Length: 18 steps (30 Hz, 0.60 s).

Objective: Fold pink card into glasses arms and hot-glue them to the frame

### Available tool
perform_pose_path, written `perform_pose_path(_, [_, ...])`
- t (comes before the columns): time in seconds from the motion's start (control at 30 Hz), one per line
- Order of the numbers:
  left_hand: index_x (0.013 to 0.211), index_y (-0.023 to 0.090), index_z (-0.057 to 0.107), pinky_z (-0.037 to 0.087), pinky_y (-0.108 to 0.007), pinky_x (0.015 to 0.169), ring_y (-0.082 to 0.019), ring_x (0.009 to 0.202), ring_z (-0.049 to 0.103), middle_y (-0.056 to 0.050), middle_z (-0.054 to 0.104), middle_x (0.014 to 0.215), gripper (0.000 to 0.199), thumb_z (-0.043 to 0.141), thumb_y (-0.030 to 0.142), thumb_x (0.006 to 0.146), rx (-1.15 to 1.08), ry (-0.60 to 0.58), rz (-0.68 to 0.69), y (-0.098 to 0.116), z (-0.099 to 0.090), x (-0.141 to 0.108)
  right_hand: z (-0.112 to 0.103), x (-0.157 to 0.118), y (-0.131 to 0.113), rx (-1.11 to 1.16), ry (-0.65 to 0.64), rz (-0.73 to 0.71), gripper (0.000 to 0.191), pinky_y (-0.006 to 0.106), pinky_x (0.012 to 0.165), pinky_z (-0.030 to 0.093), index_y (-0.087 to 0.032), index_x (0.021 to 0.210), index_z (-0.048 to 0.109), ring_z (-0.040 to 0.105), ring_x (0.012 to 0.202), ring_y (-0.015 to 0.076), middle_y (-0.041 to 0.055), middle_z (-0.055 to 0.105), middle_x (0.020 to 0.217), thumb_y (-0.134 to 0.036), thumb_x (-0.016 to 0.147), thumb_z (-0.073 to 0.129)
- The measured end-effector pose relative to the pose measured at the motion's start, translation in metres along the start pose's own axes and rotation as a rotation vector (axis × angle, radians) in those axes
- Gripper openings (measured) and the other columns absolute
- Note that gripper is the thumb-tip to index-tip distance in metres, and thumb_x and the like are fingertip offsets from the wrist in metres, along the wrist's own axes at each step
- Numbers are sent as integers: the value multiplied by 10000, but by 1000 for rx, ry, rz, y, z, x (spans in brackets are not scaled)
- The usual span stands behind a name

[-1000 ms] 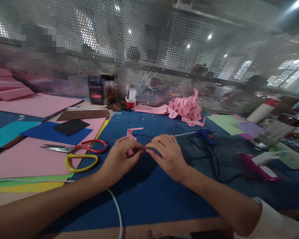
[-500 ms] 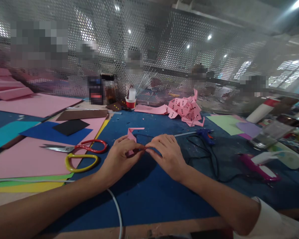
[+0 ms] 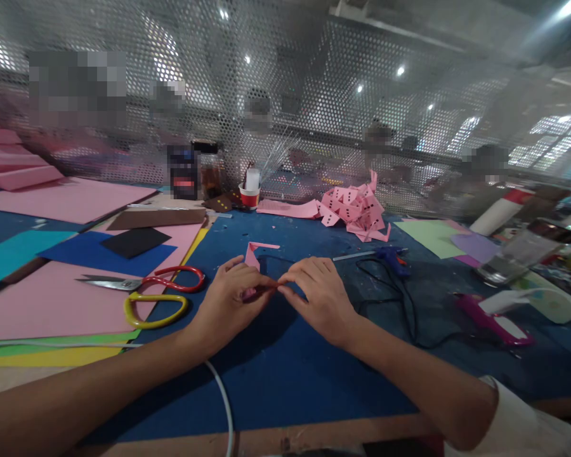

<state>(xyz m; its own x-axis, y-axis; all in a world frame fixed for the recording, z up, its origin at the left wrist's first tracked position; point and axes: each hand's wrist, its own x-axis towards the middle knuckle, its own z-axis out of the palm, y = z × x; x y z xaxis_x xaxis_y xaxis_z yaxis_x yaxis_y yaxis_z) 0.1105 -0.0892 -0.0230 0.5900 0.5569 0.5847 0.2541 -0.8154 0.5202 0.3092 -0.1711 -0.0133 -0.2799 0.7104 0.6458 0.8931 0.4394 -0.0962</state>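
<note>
My left hand (image 3: 233, 298) is closed on a folded pink paper piece (image 3: 252, 256). A thin bent strip of it sticks up behind the fingers and points right; the rest is mostly hidden in the hand. My right hand (image 3: 321, 295) meets the left fingertips, its thumb and fingers pinched at what seems to be the paper's end, a small reddish sliver largely covered by the fingertips. Both hands are just above the blue tabletop (image 3: 266, 387). Scissors (image 3: 159, 292) with one red and one yellow handle lie open left of my left hand.
Coloured paper sheets (image 3: 66, 295) cover the left side. Behind are a paper cup (image 3: 250, 196) and a heap of pink dotted paper pieces (image 3: 354, 209). At right lie a blue glue gun (image 3: 393, 260), its black cable, and a magenta tool (image 3: 495, 322). A white cable (image 3: 223, 393) crosses the front.
The visible pink strip has shifted slightly to the right. Both hands stay nearly in place, still pinching together.
</note>
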Motion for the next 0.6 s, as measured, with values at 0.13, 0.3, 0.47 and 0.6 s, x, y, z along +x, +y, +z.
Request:
perform_pose_path(0.13, [872,267,763,340,-449,1123,-141,723,658,67,699,731,124,648,252,915,8,0,7,0,0,-1,0,0,0,1,-25,-3,79,390,941,399,-207,1046,690,644,1004,212,42,739,1047,-267,1033,640])
perform_pose_path(0.3, [876,276,763,339,-436,1124,-142,735,669,71,709,739,131,640,252,916,19,-13,14,0,-1,-1,1,-1,0,-3,-25,-10,98,396,945,401,-209,1060,697,635,1000,212,43,742,1055,-270,1042,622])
perform_pose_path(0.47, [884,274,761,357,-428,1109,-142,736,671,72,716,744,132,636,245,917,30,-4,25,-1,0,-1,0,-1,0,-13,-30,-16,106,398,951,401,-206,1054,696,627,996,206,35,735,1062,-269,1047,612])
perform_pose_path(0.6, [878,271,758,357,-443,1121,-149,735,674,65,732,758,121,644,263,917,54,7,24,-2,1,-1,-1,0,0,-37,-44,-35,121,403,947,392,-203,1032,693,619,979,203,32,733,1039,-265,1056,592])
